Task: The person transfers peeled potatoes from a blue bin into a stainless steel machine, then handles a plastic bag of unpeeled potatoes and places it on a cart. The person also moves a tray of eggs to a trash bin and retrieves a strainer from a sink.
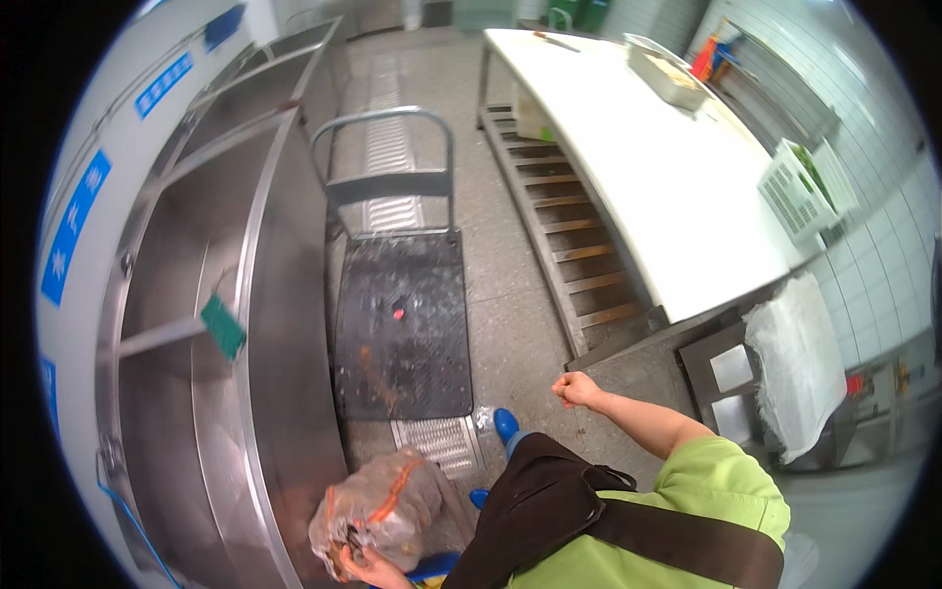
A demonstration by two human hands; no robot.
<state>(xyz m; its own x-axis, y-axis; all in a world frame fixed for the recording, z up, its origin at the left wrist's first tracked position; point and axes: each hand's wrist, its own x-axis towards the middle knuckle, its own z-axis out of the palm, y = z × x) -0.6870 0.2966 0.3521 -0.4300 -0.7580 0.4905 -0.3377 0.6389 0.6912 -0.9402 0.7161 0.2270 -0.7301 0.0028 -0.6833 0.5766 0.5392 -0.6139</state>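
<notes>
At the lower left, my left hand (369, 567) grips the side of a bulging, cloudy plastic bag (397, 496) with orange-red strips on it. Something dark shows at the bag's side by my fingers; what it is I cannot make out. The bag stands beside the steel sink and the near end of a flat platform trolley (404, 329). My right hand (577, 390) hangs in the air over the floor near the white table's close corner. Its fingers are curled in, and nothing shows in them.
Deep steel sinks (157, 412) run along the left, with a green piece (224, 327) on a divider. The long white-topped table (638, 177) at right carries a metal tray (665, 77), a knife (556, 40) and a white basket (800, 191). A floor drain grate (442, 444) lies nearby.
</notes>
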